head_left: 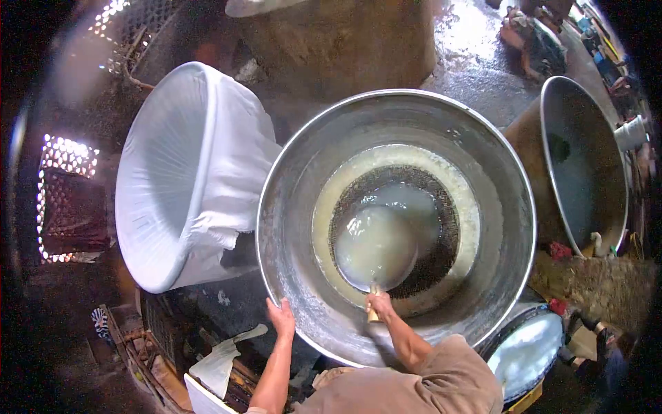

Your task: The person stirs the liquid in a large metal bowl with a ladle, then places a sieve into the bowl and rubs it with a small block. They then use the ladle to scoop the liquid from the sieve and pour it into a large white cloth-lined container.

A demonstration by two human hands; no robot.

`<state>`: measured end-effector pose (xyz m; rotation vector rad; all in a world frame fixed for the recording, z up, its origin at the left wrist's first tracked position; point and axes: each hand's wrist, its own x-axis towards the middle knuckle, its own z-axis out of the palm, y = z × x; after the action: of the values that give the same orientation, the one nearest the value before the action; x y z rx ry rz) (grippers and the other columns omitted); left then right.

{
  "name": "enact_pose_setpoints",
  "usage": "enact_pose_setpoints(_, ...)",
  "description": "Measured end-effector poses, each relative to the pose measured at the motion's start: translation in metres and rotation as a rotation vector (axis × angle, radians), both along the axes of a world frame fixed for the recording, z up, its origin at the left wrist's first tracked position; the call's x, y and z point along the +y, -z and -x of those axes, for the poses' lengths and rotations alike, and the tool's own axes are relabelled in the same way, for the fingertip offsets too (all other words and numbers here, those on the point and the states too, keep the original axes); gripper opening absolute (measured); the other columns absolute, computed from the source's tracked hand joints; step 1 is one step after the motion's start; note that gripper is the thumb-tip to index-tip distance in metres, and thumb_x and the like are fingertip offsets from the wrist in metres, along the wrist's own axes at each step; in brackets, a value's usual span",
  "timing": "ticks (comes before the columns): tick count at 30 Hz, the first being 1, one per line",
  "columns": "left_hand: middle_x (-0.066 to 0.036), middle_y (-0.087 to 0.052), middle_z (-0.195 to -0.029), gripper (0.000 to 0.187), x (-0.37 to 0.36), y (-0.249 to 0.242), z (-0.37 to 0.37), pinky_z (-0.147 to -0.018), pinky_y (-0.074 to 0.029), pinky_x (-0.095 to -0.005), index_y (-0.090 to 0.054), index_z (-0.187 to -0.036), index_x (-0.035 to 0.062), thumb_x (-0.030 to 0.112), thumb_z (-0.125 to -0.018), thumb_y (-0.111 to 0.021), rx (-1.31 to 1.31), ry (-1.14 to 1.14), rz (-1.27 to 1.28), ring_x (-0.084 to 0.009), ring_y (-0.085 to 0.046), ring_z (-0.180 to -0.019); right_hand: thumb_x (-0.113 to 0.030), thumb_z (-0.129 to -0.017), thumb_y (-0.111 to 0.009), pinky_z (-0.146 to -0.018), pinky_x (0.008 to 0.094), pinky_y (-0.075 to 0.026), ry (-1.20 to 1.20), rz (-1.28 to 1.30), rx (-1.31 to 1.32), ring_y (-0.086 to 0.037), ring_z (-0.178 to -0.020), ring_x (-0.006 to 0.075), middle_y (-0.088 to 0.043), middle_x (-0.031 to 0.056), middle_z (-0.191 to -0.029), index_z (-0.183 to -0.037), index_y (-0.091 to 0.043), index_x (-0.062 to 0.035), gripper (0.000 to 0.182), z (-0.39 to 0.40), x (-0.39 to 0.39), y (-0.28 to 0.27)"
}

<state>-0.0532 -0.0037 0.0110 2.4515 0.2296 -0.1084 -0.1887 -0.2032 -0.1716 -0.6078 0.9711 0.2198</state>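
Observation:
A large round metal vat [279, 207] stands in front of me, with a dark mesh-like surface, a pale foamy ring and cloudy liquid inside it. My right hand [378, 303] is closed around the short wooden handle of a big round ladle [376, 248]. The ladle's bowl holds whitish, cloudy liquid and sits low inside the vat, left of its middle. At the vat's near-left rim, my left hand [281, 319] grips the edge, its fingers partly hidden.
To the left stands a wide tub covered with white cloth [238, 152]. A second large vat [552, 172] is at the right. Near my right side is a round container with a pale, shiny surface [527, 355]. A wooden frame [155, 366] and a white rag [217, 362] lie at lower left.

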Motion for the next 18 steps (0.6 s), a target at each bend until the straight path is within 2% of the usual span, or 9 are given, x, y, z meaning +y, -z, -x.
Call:
enact_pose_setpoints(3,-0.028,-0.05,-0.105,0.049,0.004,0.006,-0.001,-0.086,-0.037,-0.038,-0.034,-0.116,-0.0126,0.012,-0.079,-0.053,-0.032,-0.004,0.043,-0.0372,-0.049,-0.099,-0.001,-0.075,-0.054,-0.036,0.0288,-0.042,0.08,-0.051,0.007,-0.046,-0.044,0.0141,-0.048,0.0075,-0.059,-0.076,-0.047,0.0023,0.008,0.002,0.001,-0.073)
enact_pose_setpoints(7,-0.03,-0.046,-0.112,0.057,0.021,0.033,-0.004,-0.089,-0.036,-0.0373,-0.028,-0.121,-0.0139,0.016,-0.08,-0.054,-0.071,0.082,0.018,-0.038,-0.047,-0.104,-0.002,-0.074,-0.055,-0.038,0.027,-0.041,0.075,0.082,-0.066,-0.046,-0.045,0.0133,-0.047,0.0055,-0.058,-0.076,-0.049,0.0027,0.008,0.041,-0.024,-0.152)
enact_pose_setpoints(10,-0.031,-0.046,-0.111,0.057,0.018,0.03,-0.004,-0.089,-0.036,-0.0382,-0.028,-0.121,-0.0136,0.016,-0.079,-0.054,-0.087,0.095,0.097,-0.0384,-0.047,-0.104,-0.002,-0.077,-0.053,-0.038,0.0262,-0.04,0.123,0.158,-0.059,-0.045,-0.045,0.0122,-0.046,0.0048,-0.058,-0.077,-0.05,0.0043,0.007,0.089,-0.045,-0.176)
enact_pose_setpoints(12,-0.031,-0.046,-0.111,0.057,0.02,0.035,-0.009,-0.088,-0.036,-0.0396,-0.028,-0.12,-0.0127,0.014,-0.078,-0.054,-0.024,0.111,0.181,-0.039,-0.047,-0.103,0.0,-0.078,-0.051,-0.038,0.0259,-0.04,0.203,0.172,0.056,-0.045,-0.045,0.0116,-0.047,0.0051,-0.058,-0.079,-0.051,0.0049,0.005,0.122,-0.059,-0.197)
enact_pose_setpoints(13,-0.031,-0.045,-0.112,0.056,0.019,0.036,-0.009,-0.088,-0.036,-0.0397,-0.028,-0.12,-0.0125,0.014,-0.077,-0.054,-0.06,0.125,0.204,-0.0389,-0.047,-0.103,0.001,-0.078,-0.05,-0.038,0.0255,-0.04,0.208,0.221,0.07,-0.045,-0.045,0.0113,-0.046,0.0044,-0.058,-0.079,-0.05,0.0044,0.004,0.141,-0.067,-0.189)
enact_pose_setpoints(14,-0.03,-0.045,-0.112,0.056,0.018,0.033,-0.007,-0.088,-0.036,-0.0397,-0.028,-0.12,-0.0124,0.013,-0.077,-0.053,-0.092,0.139,0.224,-0.0387,-0.047,-0.103,0.001,-0.078,-0.049,-0.037,0.0254,-0.04,0.212,0.255,0.124,-0.044,-0.044,0.0112,-0.044,0.0037,-0.058,-0.079,-0.048,0.0035,0.003,0.157,-0.072,-0.209)
enact_pose_setpoints(15,-0.03,-0.045,-0.113,0.055,0.016,0.031,-0.007,-0.089,-0.036,-0.0402,-0.029,-0.12,-0.0122,0.012,-0.076,-0.053,-0.079,0.123,0.081,-0.039,-0.046,-0.104,0.0,-0.079,-0.049,-0.038,0.0253,-0.04,0.26,0.271,0.092,-0.044,-0.044,0.0109,-0.044,0.0034,-0.058,-0.079,-0.047,0.0028,0.003,0.174,-0.072,-0.229)
enact_pose_setpoints(16,-0.031,-0.044,-0.112,0.055,0.014,0.044,-0.008,-0.09,-0.036,-0.0407,-0.03,-0.119,-0.0121,0.012,-0.077,-0.054,-0.13,0.078,0.092,-0.0399,-0.045,-0.104,0.0,-0.079,-0.048,-0.038,0.0251,-0.041,0.302,0.291,0.058,-0.043,-0.044,0.0106,-0.044,0.0031,-0.058,-0.079,-0.045,0.0021,0.004,0.19,-0.075,-0.244)
enact_pose_setpoints(18,-0.031,-0.044,-0.113,0.054,0.018,0.046,-0.013,-0.09,-0.036,-0.0409,-0.03,-0.119,-0.0124,0.012,-0.077,-0.054,-0.036,0.122,0.149,-0.0408,-0.045,-0.105,-0.001,-0.08,-0.048,-0.038,0.0253,-0.041,0.394,0.273,0.132,-0.043,-0.044,0.0102,-0.044,0.0034,-0.059,-0.079,-0.044,0.0006,0.004,0.219,-0.084,-0.251)
